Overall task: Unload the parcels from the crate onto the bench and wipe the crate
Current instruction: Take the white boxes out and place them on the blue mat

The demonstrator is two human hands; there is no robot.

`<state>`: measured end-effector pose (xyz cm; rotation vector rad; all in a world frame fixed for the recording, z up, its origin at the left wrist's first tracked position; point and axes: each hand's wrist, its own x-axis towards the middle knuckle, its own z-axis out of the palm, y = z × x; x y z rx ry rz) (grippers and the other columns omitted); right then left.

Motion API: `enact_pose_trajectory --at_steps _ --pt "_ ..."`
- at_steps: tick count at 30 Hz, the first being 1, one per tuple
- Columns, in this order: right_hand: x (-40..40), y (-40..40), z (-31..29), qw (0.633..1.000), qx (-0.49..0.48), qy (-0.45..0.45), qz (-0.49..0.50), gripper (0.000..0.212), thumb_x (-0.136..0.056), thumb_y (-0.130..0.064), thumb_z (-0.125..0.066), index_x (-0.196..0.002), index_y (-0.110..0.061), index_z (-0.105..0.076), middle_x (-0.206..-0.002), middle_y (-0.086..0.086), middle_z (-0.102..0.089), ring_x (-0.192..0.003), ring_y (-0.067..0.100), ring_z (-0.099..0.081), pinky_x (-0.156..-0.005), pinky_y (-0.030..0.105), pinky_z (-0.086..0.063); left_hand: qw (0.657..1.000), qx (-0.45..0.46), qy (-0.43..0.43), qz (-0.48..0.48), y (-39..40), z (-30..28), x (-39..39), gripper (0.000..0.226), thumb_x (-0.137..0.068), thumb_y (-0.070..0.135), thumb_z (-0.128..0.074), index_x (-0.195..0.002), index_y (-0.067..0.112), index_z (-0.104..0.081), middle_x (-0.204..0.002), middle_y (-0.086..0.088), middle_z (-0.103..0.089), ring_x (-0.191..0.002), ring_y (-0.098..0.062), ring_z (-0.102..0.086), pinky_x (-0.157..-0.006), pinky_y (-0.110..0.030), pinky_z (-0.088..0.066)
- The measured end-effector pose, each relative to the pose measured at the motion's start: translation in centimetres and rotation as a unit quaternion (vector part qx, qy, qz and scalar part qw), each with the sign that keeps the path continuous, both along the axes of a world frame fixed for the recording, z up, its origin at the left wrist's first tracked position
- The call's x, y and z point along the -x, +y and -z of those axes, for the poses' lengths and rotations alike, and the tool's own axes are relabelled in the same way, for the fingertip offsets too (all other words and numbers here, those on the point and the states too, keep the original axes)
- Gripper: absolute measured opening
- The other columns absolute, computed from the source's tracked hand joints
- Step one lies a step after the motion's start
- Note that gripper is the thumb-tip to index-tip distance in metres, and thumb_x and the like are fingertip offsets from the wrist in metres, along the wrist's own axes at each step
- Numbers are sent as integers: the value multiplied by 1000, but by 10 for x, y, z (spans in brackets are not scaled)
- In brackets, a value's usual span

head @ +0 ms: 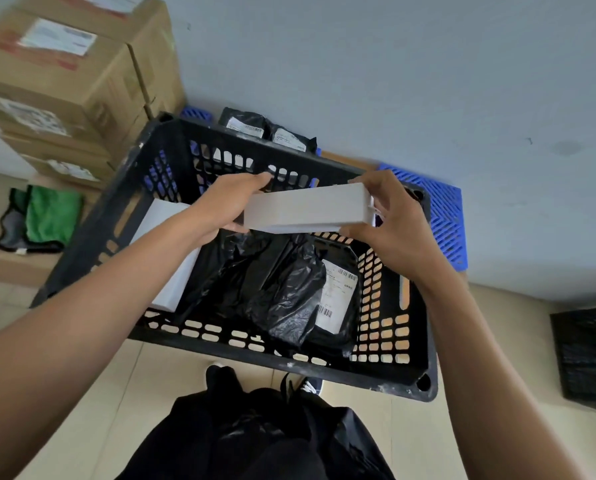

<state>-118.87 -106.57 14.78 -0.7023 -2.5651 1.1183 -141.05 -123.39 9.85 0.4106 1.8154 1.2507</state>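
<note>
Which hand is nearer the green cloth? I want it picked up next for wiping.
Left. The left hand holds the white box's end on the green cloth's side; the right hand holds the far end.

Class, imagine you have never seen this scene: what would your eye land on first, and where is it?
First, the white box in mid-frame, gripped at its ends by the left hand and right hand above the black crate. Next, the black bagged parcels inside the crate, then the stacked cardboard boxes at upper left.
</note>
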Motion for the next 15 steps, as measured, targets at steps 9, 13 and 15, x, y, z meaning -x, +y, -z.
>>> enact_pose_trajectory --at_steps 9,13,15 --pt "-12 -14 -8 990 118 59 -40 62 -72 -2 -87 -122 -25 -58 -133 -7 -64 -134 11 -54 -115 49 -40 966 -18 -21 256 -16 -17 19 50 -84 48 -62 -132 36 -64 -127 13 -70 -121 -10 -63 -102 -35 -44" --pt "-16 -24 -12 979 166 108 -53 60 -72 0 -86 -117 -31 -60 -134 0 -66 -139 12 -50 -114 53 -40 956 -33 -99 275 -17 -23 23 45 -95 47 -54 -133 27 -67 -134 -4 -68 -128 -29 -60 -111 -47 -39" --pt "-16 -27 -14 976 172 117 -59 62 -72 1 -85 -119 -31 -60 -136 2 -65 -140 15 -49 -114 54 -40 944 -18 -90 316 -17 -24 21 42 -94 46 -54 -129 29 -70 -134 -3 -68 -124 -27 -63 -105 -44 -43"
